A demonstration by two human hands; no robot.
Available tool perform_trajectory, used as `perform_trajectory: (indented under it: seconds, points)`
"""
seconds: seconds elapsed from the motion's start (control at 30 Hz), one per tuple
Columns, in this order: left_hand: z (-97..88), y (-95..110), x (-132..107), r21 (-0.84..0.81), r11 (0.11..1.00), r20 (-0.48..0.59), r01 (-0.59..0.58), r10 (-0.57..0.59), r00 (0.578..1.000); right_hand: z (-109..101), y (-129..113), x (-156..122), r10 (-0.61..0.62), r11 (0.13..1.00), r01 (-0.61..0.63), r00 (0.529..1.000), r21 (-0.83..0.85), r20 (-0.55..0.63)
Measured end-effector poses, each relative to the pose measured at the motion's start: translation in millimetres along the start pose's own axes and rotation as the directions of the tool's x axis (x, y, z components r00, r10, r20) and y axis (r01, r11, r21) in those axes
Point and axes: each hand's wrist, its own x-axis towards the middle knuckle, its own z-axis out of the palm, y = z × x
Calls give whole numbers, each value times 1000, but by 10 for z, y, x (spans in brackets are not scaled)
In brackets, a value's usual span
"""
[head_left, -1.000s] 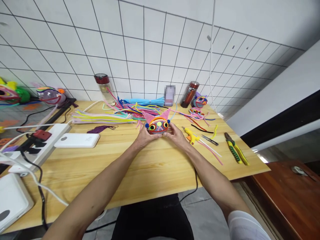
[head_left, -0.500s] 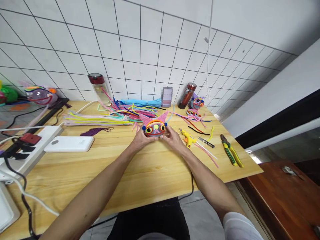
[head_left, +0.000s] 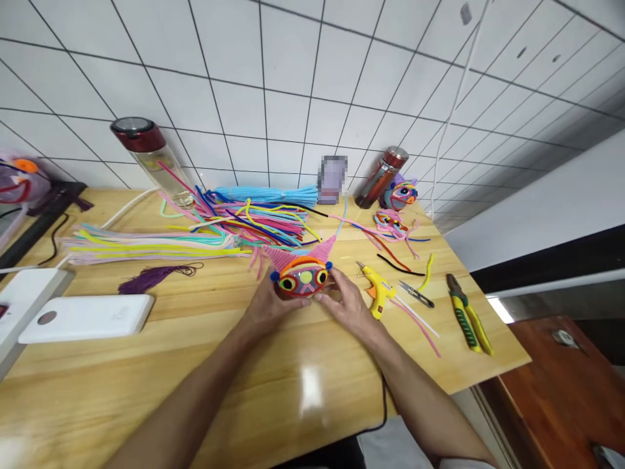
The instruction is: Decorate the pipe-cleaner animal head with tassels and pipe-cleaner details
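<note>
Between my two hands is a round animal-face craft point(head_left: 303, 279) with pink pointed ears, yellow-ringed eyes, blue pom-poms at the sides and an orange band over the brow. My left hand point(head_left: 268, 301) is closed round its left side, thumb along the lower edge. On the opposite side my right hand point(head_left: 344, 301) grips it, thumb also at the bottom. The fingers behind the craft are partly hidden. A yellow glue gun point(head_left: 379, 291) lies to the right of my right hand, beside small scissors point(head_left: 416, 294).
Behind the craft lie bundles of coloured pipe cleaners point(head_left: 263, 218). A glass bottle point(head_left: 153, 159) and a red flask point(head_left: 382, 177) stand near the wall. Pliers point(head_left: 469, 314) rest at the right edge, a white power bank point(head_left: 88, 318) and purple tassel point(head_left: 156, 279) at left.
The view has tilted and come closer to the table. Both hands still hold the craft, which now sits lower in the picture with its face tipped slightly upward.
</note>
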Motion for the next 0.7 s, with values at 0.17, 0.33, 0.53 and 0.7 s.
perform_trajectory:
  seconds: [0.17,0.33,0.53,0.7]
  points:
    - [-19,-100,74,-18,1000,11,1,-1,1000,-17,43,65,6,1000,-6,1000,7,-6]
    - [-15,-129,135,24,996,-19,-85,86,996,-15,59,172,7,1000,-7,1000,-6,14]
    - [-6,-18,168,41,992,-20,-123,124,992,-7,74,235,1,1000,-1,1000,-3,-18]
    - [-26,133,180,35,985,46,-170,168,985,21,107,263,-23,996,22,1000,86,11]
